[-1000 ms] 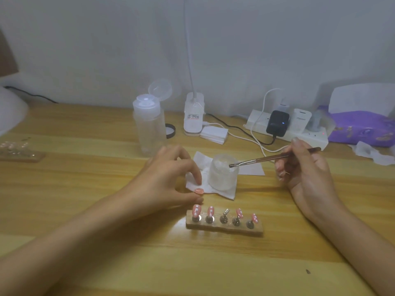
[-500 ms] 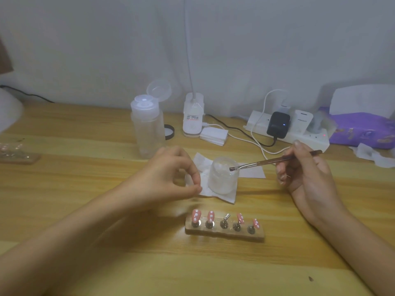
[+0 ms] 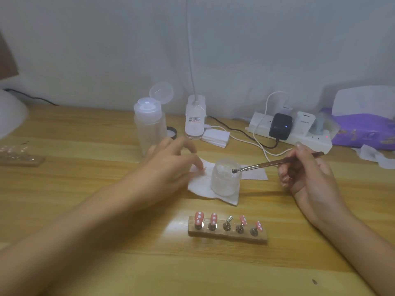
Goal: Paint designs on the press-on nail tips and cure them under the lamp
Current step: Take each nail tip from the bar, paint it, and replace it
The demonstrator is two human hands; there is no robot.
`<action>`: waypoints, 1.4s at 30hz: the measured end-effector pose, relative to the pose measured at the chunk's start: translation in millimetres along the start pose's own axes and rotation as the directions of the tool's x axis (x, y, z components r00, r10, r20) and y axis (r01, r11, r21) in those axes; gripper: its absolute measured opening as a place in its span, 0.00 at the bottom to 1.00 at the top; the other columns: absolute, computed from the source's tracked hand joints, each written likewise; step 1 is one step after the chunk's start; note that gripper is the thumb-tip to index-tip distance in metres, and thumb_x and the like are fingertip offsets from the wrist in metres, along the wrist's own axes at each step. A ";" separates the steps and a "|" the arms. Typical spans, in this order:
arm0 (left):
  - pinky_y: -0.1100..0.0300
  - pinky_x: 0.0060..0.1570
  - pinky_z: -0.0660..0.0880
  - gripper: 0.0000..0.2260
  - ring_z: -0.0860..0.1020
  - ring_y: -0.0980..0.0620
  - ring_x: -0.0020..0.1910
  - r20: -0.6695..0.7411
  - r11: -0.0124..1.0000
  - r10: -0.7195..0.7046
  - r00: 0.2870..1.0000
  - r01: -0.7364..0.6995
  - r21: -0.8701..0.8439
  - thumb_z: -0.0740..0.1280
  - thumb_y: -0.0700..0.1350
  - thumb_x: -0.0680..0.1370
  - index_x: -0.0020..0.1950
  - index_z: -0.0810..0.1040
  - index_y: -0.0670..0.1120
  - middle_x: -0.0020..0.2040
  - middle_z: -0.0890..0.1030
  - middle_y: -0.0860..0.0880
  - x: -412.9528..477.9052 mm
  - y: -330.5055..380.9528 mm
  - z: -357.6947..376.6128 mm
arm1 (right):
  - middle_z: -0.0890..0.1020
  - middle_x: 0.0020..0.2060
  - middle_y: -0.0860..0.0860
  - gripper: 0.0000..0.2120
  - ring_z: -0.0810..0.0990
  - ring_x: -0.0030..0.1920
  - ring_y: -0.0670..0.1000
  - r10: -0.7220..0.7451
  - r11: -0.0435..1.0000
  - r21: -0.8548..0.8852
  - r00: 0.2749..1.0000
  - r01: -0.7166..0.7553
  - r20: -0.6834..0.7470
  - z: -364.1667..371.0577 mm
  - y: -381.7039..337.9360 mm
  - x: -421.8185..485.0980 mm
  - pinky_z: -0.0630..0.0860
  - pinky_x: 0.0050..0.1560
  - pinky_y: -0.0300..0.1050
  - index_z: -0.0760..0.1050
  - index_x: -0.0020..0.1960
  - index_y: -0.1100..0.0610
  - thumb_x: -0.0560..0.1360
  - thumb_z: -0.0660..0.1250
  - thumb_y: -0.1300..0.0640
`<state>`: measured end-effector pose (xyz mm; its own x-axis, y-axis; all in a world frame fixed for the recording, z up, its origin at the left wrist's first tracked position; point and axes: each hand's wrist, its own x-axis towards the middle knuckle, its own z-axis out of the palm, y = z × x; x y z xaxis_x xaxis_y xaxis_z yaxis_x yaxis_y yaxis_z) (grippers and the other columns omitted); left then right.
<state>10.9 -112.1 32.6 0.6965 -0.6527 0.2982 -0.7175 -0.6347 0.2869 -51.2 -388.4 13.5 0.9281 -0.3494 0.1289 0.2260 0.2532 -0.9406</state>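
Nail tips (image 3: pixel 199 217) in pink with pale dots stand on small metal pegs in a wooden holder (image 3: pixel 227 233) at lower centre of the frame, four in all; the middle peg (image 3: pixel 228 221) is bare. Raised and tilted like this, each tip can be reached from the side without being touched, which probably explains the stand. A fifth pink tip (image 3: pixel 204 168) seems to sit at the fingertips of the left hand (image 3: pixel 171 167), just above centre, over the white paper wipe (image 3: pixel 201 184); it is too small and blurred to be sure. The left grip is pinched closed, thumb against forefinger, apparently on that tip, so the missing one is likely out for work on its surface.

Beside it on the same wipe stands a small frosted jar (image 3: pixel 225 178), the paper there presumably to catch drips. The right hand (image 3: pixel 307 174), at centre right, has its grip closed around a thin metal-handled brush (image 3: pixel 275 163), held like a pen, with the dark head resting at the jar's rim, well placed for loading or wiping.

Further back on the worktop (image 3: pixel 85 263) are a clear pump bottle (image 3: pixel 149 127) with its cap flipped open, a white clip lamp base (image 3: pixel 195 118) with a gooseneck rising out of frame, a stack of white pads (image 3: pixel 215 136), and a power strip (image 3: pixel 299 133) with chargers. A white domed shape at the left edge may be the curing lamp; I cannot tell.
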 end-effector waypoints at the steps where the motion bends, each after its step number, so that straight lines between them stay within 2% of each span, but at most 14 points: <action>1: 0.48 0.56 0.68 0.11 0.68 0.51 0.55 -0.003 0.992 0.065 0.998 -0.064 0.105 0.66 0.47 0.78 0.58 0.82 0.55 0.65 0.74 0.51 -2.9 -2.0 -1.5 | 0.76 0.25 0.52 0.13 0.75 0.26 0.46 0.000 1.000 -0.001 1.000 0.000 0.000 0.0 -0.1 0.0 0.70 0.25 0.35 0.74 0.38 0.55 0.74 0.64 0.47; 3: 0.49 0.49 0.71 0.16 0.71 0.46 0.56 0.006 0.941 0.165 0.986 -0.159 0.298 0.75 0.39 0.72 0.57 0.83 0.53 0.65 0.77 0.46 -6.9 -7.8 -3.9 | 0.76 0.25 0.52 0.13 0.75 0.26 0.46 0.000 1.000 -0.005 1.000 0.000 0.001 -0.4 0.0 0.1 0.70 0.25 0.35 0.74 0.39 0.56 0.74 0.64 0.47; 5: 0.50 0.45 0.71 0.17 0.71 0.44 0.56 -0.017 0.886 0.252 0.968 -0.224 0.405 0.75 0.37 0.70 0.55 0.84 0.53 0.64 0.79 0.45 -9.2 -13.0 -7.1 | 0.76 0.25 0.52 0.13 0.75 0.26 0.46 0.000 1.000 -0.006 1.000 0.000 0.001 -0.6 0.3 0.4 0.70 0.24 0.36 0.74 0.39 0.56 0.74 0.65 0.46; 7: 0.50 0.45 0.71 0.14 0.75 0.43 0.54 -0.061 0.871 0.290 0.955 -0.237 0.431 0.65 0.41 0.75 0.54 0.85 0.54 0.63 0.80 0.45 -12.0 -16.7 -11.6 | 0.76 0.25 0.52 0.13 0.75 0.26 0.46 0.000 1.000 0.000 1.000 0.000 0.002 -0.9 0.2 0.8 0.70 0.25 0.36 0.74 0.39 0.56 0.74 0.65 0.47; 9: 0.50 0.44 0.70 0.17 0.78 0.42 0.53 -0.070 0.863 0.296 0.953 -0.235 0.447 0.58 0.42 0.75 0.51 0.85 0.53 0.62 0.81 0.45 -13.6 -18.7 -15.4 | 0.76 0.25 0.52 0.13 0.75 0.27 0.46 -0.001 1.000 0.008 1.000 0.001 0.004 -0.9 0.3 1.2 0.70 0.25 0.36 0.75 0.38 0.55 0.74 0.65 0.47; 13: 0.48 0.43 0.73 0.09 0.82 0.42 0.49 -0.053 0.830 0.356 0.933 -0.290 0.476 0.69 0.39 0.71 0.44 0.86 0.50 0.58 0.83 0.45 -12.8 -21.7 -19.2 | 0.76 0.25 0.52 0.12 0.75 0.27 0.46 0.000 1.000 0.015 1.000 0.000 0.006 -0.5 0.6 0.9 0.70 0.25 0.36 0.75 0.38 0.55 0.74 0.65 0.47; 15: 0.48 0.44 0.73 0.07 0.82 0.43 0.49 -0.061 0.827 0.374 0.926 -0.302 0.474 0.70 0.39 0.71 0.43 0.85 0.50 0.57 0.83 0.46 -11.8 -19.6 -20.6 | 0.76 0.25 0.52 0.13 0.75 0.26 0.46 0.005 1.000 0.012 1.000 -0.005 0.006 -0.3 0.4 0.8 0.70 0.25 0.36 0.74 0.39 0.56 0.74 0.65 0.47; 21: 0.51 0.44 0.67 0.11 0.77 0.46 0.44 -0.219 0.932 0.241 0.945 -0.163 0.323 0.61 0.46 0.77 0.47 0.83 0.49 0.50 0.80 0.50 -14.8 -10.0 -24.5 | 0.76 0.25 0.52 0.13 0.75 0.26 0.46 -0.007 1.000 0.005 1.000 0.007 0.009 0.1 -0.7 -0.6 0.70 0.25 0.35 0.75 0.39 0.55 0.74 0.64 0.46; 24: 0.51 0.50 0.68 0.07 0.75 0.48 0.51 -0.249 0.997 0.062 0.967 -0.049 0.056 0.64 0.48 0.79 0.53 0.82 0.52 0.52 0.78 0.54 -15.9 -5.1 -17.3 | 0.77 0.25 0.52 0.13 0.76 0.27 0.46 -0.014 1.000 0.002 1.000 0.014 0.012 1.3 -1.8 -1.2 0.71 0.25 0.35 0.78 0.35 0.51 0.74 0.65 0.46; 26: 0.53 0.52 0.72 0.07 0.74 0.51 0.53 -0.223 0.991 0.008 0.975 -0.038 -0.132 0.67 0.50 0.80 0.57 0.80 0.53 0.53 0.78 0.56 -13.8 0.3 -9.7 | 0.77 0.26 0.51 0.13 0.76 0.27 0.46 -0.030 0.999 -0.011 0.999 0.030 0.017 2.0 -1.7 -1.6 0.71 0.26 0.35 0.78 0.34 0.50 0.74 0.65 0.46; 29: 0.68 0.54 0.67 0.25 0.71 0.60 0.57 -0.092 0.949 -0.028 0.995 -0.002 -0.314 0.70 0.63 0.68 0.64 0.69 0.62 0.58 0.77 0.63 -5.4 12.9 0.7 | 0.78 0.26 0.52 0.12 0.76 0.27 0.47 -0.070 0.997 -0.039 0.997 0.071 0.024 2.5 -1.9 -3.1 0.71 0.26 0.36 0.77 0.35 0.50 0.74 0.65 0.45; 31: 0.73 0.56 0.65 0.34 0.69 0.61 0.60 -0.015 0.910 -0.061 0.998 0.049 -0.412 0.74 0.63 0.64 0.66 0.64 0.64 0.60 0.77 0.64 3.4 20.0 5.9 | 0.78 0.26 0.52 0.12 0.76 0.27 0.47 -0.085 0.995 -0.047 0.996 0.086 0.013 2.1 -2.8 -4.0 0.71 0.26 0.36 0.76 0.36 0.51 0.74 0.65 0.45; 36: 0.44 0.65 0.69 0.42 0.68 0.55 0.67 0.063 0.915 -0.077 0.995 0.096 -0.393 0.79 0.55 0.65 0.73 0.59 0.64 0.59 0.77 0.64 21.7 27.9 13.4 | 0.76 0.24 0.51 0.15 0.75 0.25 0.47 -0.117 0.991 -0.067 0.991 0.113 -0.069 -2.9 -2.9 -4.0 0.69 0.25 0.36 0.74 0.36 0.53 0.81 0.62 0.52; 42: 0.41 0.67 0.68 0.43 0.69 0.55 0.67 0.065 0.913 -0.110 0.992 0.127 -0.388 0.79 0.54 0.67 0.75 0.57 0.65 0.57 0.75 0.66 20.6 25.2 18.3 | 0.76 0.23 0.49 0.18 0.75 0.25 0.48 -0.275 0.954 -0.160 0.953 0.254 -0.127 -0.8 -12.4 -7.0 0.70 0.25 0.37 0.75 0.33 0.48 0.81 0.59 0.54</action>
<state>7.2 -149.1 29.3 0.7701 -0.6041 0.2049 -0.5672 -0.5016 0.6532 -60.7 -389.8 24.0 0.7845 -0.5175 0.3416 0.4040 0.0087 -0.9147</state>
